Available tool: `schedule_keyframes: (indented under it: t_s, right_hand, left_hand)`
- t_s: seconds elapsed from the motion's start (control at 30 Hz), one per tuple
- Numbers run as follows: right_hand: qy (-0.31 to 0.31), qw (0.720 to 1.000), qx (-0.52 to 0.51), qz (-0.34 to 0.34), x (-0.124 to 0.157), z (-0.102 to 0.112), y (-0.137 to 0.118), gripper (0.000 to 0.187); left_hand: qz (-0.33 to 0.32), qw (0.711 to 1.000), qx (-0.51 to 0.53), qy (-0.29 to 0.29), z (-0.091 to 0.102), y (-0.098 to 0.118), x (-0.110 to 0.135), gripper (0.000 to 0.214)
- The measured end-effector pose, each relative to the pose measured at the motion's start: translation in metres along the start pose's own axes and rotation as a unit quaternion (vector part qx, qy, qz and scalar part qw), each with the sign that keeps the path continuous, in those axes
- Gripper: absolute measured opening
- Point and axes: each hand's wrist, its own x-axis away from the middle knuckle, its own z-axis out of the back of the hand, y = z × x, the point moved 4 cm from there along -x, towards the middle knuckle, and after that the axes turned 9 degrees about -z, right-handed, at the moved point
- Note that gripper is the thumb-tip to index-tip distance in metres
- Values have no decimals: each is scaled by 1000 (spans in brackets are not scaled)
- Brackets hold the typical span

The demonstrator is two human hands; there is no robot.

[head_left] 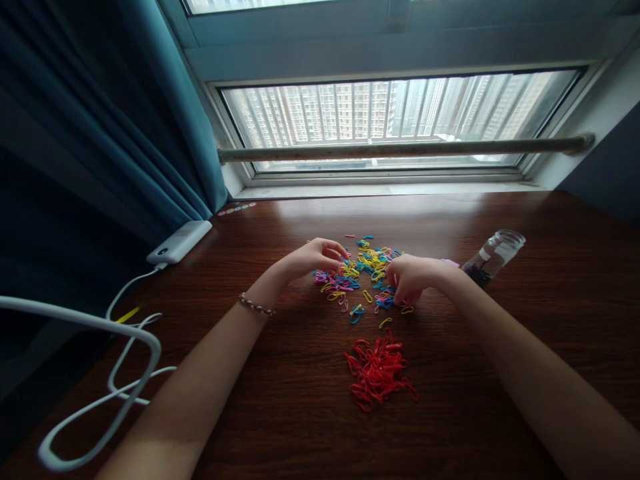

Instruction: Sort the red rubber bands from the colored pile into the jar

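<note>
A mixed pile of small yellow, blue, pink and purple loops (373, 261), shaped like paper clips, is spread on the table. At its left edge, my left hand (320, 256) hovers over or touches the loops, its fingers bent and apart. My right hand (413, 275) reaches into the right side of the pile with fingers curled down and close together; whatever the fingertips hold is hidden. Nearer to me lies a separate heap of red loops (380, 367). A few stray loops, such as a yellow one (385, 323), are between the two groups.
Beyond my right wrist is a clear glass jar (495, 257) with dark contents, its base partly hidden. A white power bank (181, 241) with a white cable (150, 343) is at the left by the blue curtain (165, 120). A window with a rail (400, 149) borders the brown table (290, 413).
</note>
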Motion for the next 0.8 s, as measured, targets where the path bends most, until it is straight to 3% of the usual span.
schedule_keyframes:
  t_s: [0.1, 0.23, 0.3, 0.43, 0.53, 0.7, 0.8]
  right_hand:
    - [62, 997, 39, 38, 0, 0, -13, 13]
    - [263, 959, 42, 96, 3, 21, -21, 11]
    - [317, 940, -11, 124, 8, 29, -22, 11]
    - [302, 915, -130, 232, 20, 29, -34, 7]
    - [310, 892, -161, 287, 30, 24, -47, 11]
    - [325, 891, -144, 282, 33, 18, -57, 9]
    - [288, 908, -156, 262, 30, 18, -54, 10]
  left_hand:
    - [-5, 1000, 17, -8, -1, 1, 0, 35]
    - [-8, 999, 49, -9, -4, 3, 1, 33]
    - [-7, 998, 58, -5, -6, 5, 2, 29]
    - [-11, 995, 96, 4, -12, 8, 2, 24]
    - [-6, 993, 118, -3, -18, 11, 1, 23]
    - [0, 993, 114, -17, -28, 17, 0, 22]
    - [6, 993, 113, -19, -32, 21, 1, 21]
